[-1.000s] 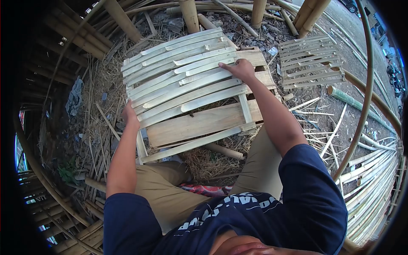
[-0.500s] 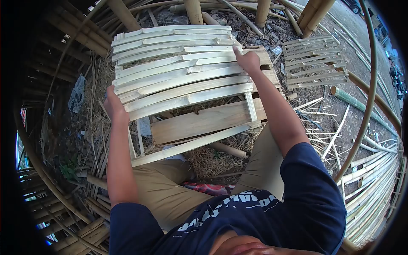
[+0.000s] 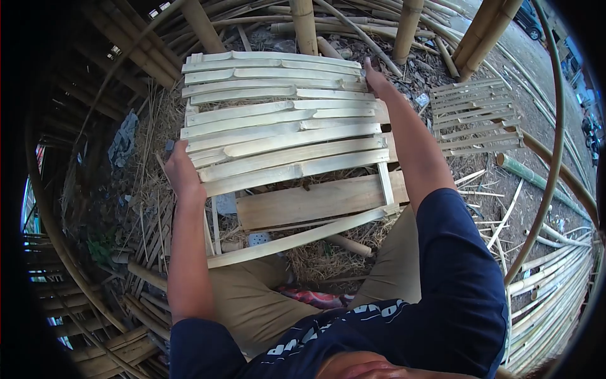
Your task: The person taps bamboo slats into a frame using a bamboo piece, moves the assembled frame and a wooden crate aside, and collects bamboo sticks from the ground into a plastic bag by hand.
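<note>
In front of me is a bamboo slat panel (image 3: 271, 134), several pale split slats laid side by side across two side strips. One slat at the near end (image 3: 303, 239) sits apart from the others, leaving a wide gap. My left hand (image 3: 184, 172) grips the panel's left edge, fingers partly hidden beneath it. At the far right corner my right hand (image 3: 377, 81) holds the right edge, its thumb up by the slat ends. Under the panel, a wooden board (image 3: 315, 201) shows through the gap.
A second slat panel (image 3: 475, 117) lies on the ground to the right. Beyond it are a green bamboo pole (image 3: 536, 180) and a pile of split bamboo strips (image 3: 549, 303). Upright bamboo posts (image 3: 304, 28) stand at the back. A curved pole (image 3: 555, 139) arcs along the right side.
My right hand has slid farther up the panel's right edge to the far corner. My left hand stays on the left edge. The whole view has shifted slightly.
</note>
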Available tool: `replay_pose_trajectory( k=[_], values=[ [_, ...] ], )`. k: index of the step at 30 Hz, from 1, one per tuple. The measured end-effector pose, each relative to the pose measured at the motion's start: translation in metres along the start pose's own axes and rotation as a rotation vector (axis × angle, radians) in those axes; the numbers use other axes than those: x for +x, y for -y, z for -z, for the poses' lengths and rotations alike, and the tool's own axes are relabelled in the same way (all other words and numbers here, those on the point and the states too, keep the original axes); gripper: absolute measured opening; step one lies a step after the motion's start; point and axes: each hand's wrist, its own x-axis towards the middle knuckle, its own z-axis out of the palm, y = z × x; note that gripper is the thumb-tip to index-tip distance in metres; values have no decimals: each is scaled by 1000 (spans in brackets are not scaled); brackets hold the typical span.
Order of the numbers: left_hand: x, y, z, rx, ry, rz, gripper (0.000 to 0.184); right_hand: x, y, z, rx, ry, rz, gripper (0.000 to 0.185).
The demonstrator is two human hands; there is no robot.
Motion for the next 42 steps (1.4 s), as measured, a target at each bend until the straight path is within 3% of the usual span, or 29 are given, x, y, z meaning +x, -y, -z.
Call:
replay_pose_trajectory(
  k=[4,5,12,21,26,42],
  values=[
    [5,4,3,25,11,14,41,3,4,-8,-105,-51,49,111],
    [7,5,3,31,9,20,40,1,2,-9,-4,-26,28,111],
    [10,18,2,160,67,-42,34,-18,5,-4,-281,-84,49,96],
    [51,79,11,521,3,-81,34,-21,-2,2,-224,-183,160,75],
    [67,119,19,424,30,-26,36,-44,7,-1,-236,-282,250,68],
    [54,139,24,371,-23,49,33,-99,34,-4,-236,-420,357,64]
  ],
)
